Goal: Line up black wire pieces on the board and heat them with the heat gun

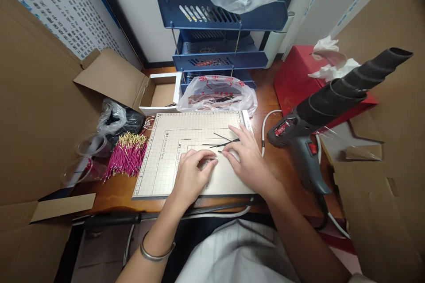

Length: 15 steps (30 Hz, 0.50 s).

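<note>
My left hand (195, 170) hovers low over a paper cutter board (162, 159) printed with a grid. Its thumb and index finger pinch together near a small dark sliver, too small to name. My right hand (247, 157) faces it from the right, thumb and index finger closed on a short thin black piece (219, 151); the other fingers are spread. The two sets of fingertips are close but apart. Several thin black strips (217, 145) lie crossed on the board just beyond the fingertips, partly under my right hand.
A bundle of magenta wires with gold tips (128, 154) lies left of the board, near plastic cups (93, 145). A heat gun (305, 141) stands at right before a red tissue box (295, 70). Behind are a plastic bag (215, 93), an open white box (164, 90) and blue trays (219, 59).
</note>
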Each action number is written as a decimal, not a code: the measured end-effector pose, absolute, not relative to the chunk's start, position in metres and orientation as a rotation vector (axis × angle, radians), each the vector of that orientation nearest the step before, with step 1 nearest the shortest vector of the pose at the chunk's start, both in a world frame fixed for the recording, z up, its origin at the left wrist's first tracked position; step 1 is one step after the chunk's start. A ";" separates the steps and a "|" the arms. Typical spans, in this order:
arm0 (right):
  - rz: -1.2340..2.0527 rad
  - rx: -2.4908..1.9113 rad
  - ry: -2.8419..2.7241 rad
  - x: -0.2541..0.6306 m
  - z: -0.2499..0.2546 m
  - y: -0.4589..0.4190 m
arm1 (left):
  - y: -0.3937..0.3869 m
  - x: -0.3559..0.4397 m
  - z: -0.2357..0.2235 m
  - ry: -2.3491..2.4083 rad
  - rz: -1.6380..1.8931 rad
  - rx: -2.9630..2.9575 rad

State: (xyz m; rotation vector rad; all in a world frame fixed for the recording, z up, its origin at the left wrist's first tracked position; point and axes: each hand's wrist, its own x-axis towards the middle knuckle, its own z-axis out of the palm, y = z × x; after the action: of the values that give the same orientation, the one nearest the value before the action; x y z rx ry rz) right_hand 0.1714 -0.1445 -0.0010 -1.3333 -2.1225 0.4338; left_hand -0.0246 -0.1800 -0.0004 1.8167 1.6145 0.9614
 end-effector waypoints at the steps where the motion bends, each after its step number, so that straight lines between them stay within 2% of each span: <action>1: 0.446 -1.296 -2.131 0.172 0.000 -0.146 | -0.180 -0.025 -0.001 1.615 0.962 1.809; 15: 0.463 -1.131 -2.242 0.173 0.004 -0.152 | -0.181 -0.028 -0.001 1.584 0.953 1.843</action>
State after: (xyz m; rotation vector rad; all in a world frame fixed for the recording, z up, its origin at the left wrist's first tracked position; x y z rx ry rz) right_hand 0.1731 -0.1516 0.0045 -1.1315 -2.2421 0.4625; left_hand -0.0280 -0.1814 -0.0009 1.8431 1.5845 0.9529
